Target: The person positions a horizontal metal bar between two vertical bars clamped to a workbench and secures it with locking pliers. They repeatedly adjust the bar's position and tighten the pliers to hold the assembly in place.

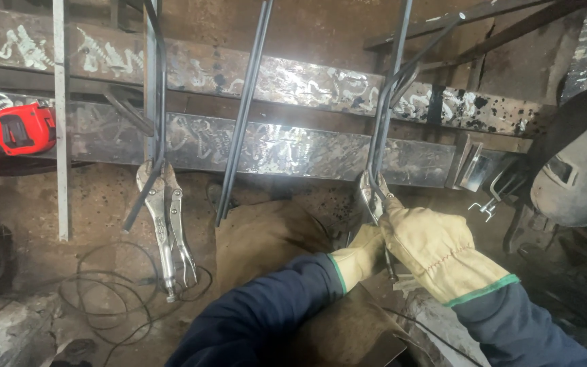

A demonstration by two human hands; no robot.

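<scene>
Both gloved hands are in on the right-hand clamp now. The right hand [443, 251], in a tan leather work glove with a green cuff band, is wrapped shut around the handles of the silver locking pliers on the right [370, 198], whose nose bites onto the dark bent steel rods [383, 115] where they cross the front flat steel bar [321, 153]. The left hand [360, 257], in a matching glove, is tucked in just beneath it, fingers curled closed against the lower part of the same handles; how much of the grip it carries I can't tell, since the right glove covers it.

As for progress, I'd judge it partway. Over on the left, a second pair of silver locking pliers [168, 224] hangs untouched, already clamped to another dark bent rod [156, 102] at the bar's edge. Between the two, a straight dark rod [242, 122] leans across both bars with no clamp on it at all. So one side looks fixed, this side is being handled, and the middle piece sits loose.

A dark welding mask [572, 170] rests at the right, a red tape measure [23, 128] at the left.
</scene>
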